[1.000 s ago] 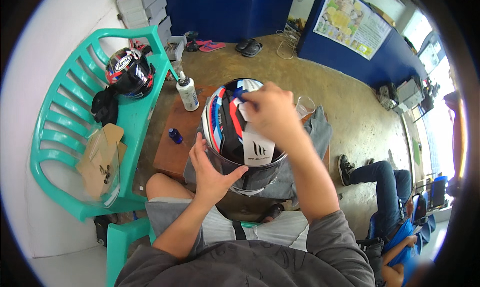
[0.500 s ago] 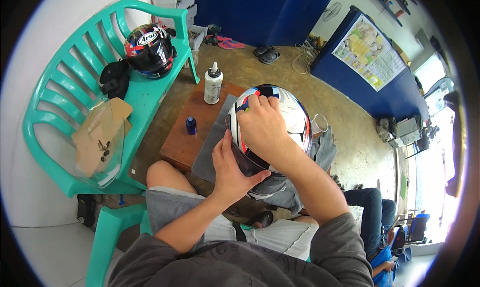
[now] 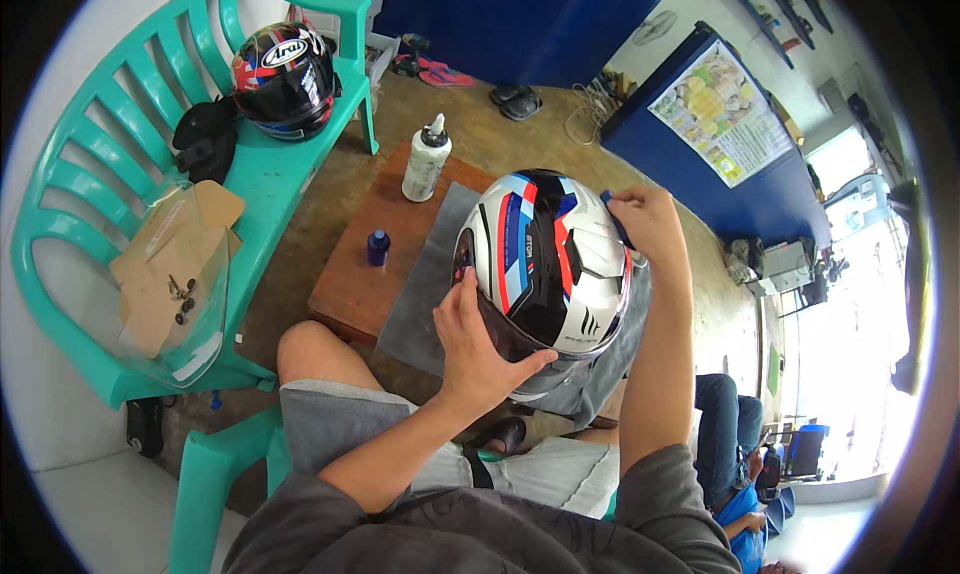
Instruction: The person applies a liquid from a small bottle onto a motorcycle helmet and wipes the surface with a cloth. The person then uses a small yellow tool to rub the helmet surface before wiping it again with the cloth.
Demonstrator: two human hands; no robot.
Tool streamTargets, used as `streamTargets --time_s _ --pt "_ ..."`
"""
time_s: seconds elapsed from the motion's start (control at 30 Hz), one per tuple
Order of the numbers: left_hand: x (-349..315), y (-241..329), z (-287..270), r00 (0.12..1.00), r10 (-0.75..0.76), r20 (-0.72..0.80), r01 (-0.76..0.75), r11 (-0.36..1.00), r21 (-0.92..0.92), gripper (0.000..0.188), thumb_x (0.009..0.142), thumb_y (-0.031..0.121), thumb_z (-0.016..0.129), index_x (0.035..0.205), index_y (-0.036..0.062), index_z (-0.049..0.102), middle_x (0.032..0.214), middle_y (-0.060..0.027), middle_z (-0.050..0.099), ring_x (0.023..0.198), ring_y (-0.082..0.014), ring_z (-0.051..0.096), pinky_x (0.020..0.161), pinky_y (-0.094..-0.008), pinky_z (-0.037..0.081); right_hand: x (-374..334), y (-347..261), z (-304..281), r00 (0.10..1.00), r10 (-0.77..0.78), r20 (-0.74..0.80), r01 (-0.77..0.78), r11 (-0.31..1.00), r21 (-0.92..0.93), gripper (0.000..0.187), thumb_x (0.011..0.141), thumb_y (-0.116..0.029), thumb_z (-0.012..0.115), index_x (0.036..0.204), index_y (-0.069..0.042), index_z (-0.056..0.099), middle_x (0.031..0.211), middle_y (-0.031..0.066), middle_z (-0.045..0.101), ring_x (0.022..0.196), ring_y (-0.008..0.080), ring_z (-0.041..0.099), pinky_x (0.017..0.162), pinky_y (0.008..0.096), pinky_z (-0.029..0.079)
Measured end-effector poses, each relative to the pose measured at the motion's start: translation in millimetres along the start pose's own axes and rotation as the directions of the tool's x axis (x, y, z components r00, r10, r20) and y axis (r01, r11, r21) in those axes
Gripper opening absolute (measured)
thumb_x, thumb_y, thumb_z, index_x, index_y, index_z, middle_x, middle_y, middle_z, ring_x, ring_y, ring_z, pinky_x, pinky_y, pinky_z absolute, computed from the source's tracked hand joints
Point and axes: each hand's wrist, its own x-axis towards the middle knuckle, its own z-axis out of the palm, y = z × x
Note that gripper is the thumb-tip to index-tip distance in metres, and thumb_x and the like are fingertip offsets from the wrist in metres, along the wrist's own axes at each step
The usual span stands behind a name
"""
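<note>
A full-face motorcycle helmet [image 3: 545, 264] in white and black with red and blue stripes rests on a grey cloth [image 3: 415, 309] on a low brown wooden table [image 3: 345, 284]. My left hand [image 3: 478, 339] grips its near left side by the dark visor, thumb and fingers apart around the edge. At the helmet's far right side, my right hand [image 3: 648, 224] pinches a small dark blue piece [image 3: 608, 198], perhaps a pad, against or close to the shell. Its full shape is hidden by my fingers.
A white squeeze bottle [image 3: 427, 162] and a small blue bottle [image 3: 377, 248] stand on the table. The green bench [image 3: 270, 199] at left holds a second helmet [image 3: 286, 82], a black pouch [image 3: 207, 139], cardboard [image 3: 205, 202] and a clear visor [image 3: 200, 359]. Another person [image 3: 728, 434] sits at right.
My right hand has moved from the top left of the helmet to its right side, uncovering the striped shell. My left hand stays at the visor. The whole view has shifted slightly.
</note>
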Motion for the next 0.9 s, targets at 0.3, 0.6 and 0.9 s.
streamTargets --time_s 0.3,0.6,0.9 --pt "-1.2 -5.4 0.0 0.999 0.046 0.007 -0.046 0.997 0.056 0.144 0.070 0.059 0.098 0.167 -0.0046 0.015 0.160 -0.0315 0.030 0.145 -0.0490 0.032 0.121 -0.0648 0.026 -62.8 -153.5 75.9 0.843 -0.412 0.345 0.534 0.576 -0.619 0.017 0.091 -0.019 0.072 0.102 -0.009 0.082 0.115 0.0181 0.074 0.106 0.0317 0.075 0.091 0.0538 0.051" --pt "-0.1 -7.5 4.6 0.993 0.109 -0.038 -0.107 0.993 0.045 0.142 0.073 0.062 0.096 0.165 -0.0100 0.016 0.154 -0.0335 0.033 0.139 -0.0482 0.037 0.118 -0.0601 0.033 -54.2 -123.9 50.7 0.892 -0.400 0.209 0.446 0.709 -0.546 0.020 0.093 -0.018 0.069 0.106 -0.009 0.081 0.108 0.0196 0.074 0.109 0.0350 0.072 0.096 0.0546 0.049" --pt "-0.3 0.8 0.7 1.000 0.018 0.005 -0.018 0.999 0.050 0.144 0.069 0.049 0.103 0.167 -0.0051 0.012 0.158 -0.0311 0.030 0.144 -0.0468 0.032 0.122 -0.0589 0.030 -23.1 10.5 -12.0 0.990 0.138 -0.001 -0.136 0.979 0.152 0.033 0.088 -0.021 0.075 0.114 -0.002 0.080 0.079 0.0182 0.076 0.068 0.0246 0.075 0.068 0.0419 0.059"
